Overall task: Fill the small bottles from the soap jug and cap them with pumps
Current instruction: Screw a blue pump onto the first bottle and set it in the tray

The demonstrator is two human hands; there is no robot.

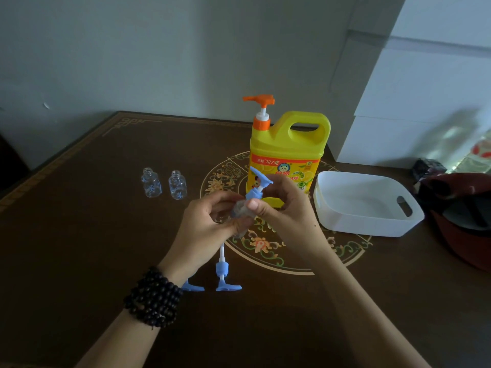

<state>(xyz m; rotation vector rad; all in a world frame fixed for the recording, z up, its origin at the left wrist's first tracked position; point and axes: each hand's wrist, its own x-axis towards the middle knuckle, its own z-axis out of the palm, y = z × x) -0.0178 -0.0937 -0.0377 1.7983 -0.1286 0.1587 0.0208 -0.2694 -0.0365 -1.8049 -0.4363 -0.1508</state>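
Above the table's middle, my left hand (210, 221) grips a small clear bottle (240, 212), tilted. My right hand (281, 208) pinches the blue pump (256, 188) seated on that bottle's neck. Behind my hands stands the yellow soap jug (288, 152) with its orange pump (261, 107). Two small clear bottles without caps, one (152, 182) beside the other (177, 185), stand upright at the left. One loose blue pump (224, 272) lies near my left wrist; another blue pump (194, 287) is partly hidden by that wrist.
A white plastic basin (369, 219) sits right of the jug. A dark red cap (462, 224) and a small dark box (429, 168) lie at the right edge. The dark patterned table (93, 235) stands against a grey wall, with a white cabinet (414, 102) at the right.
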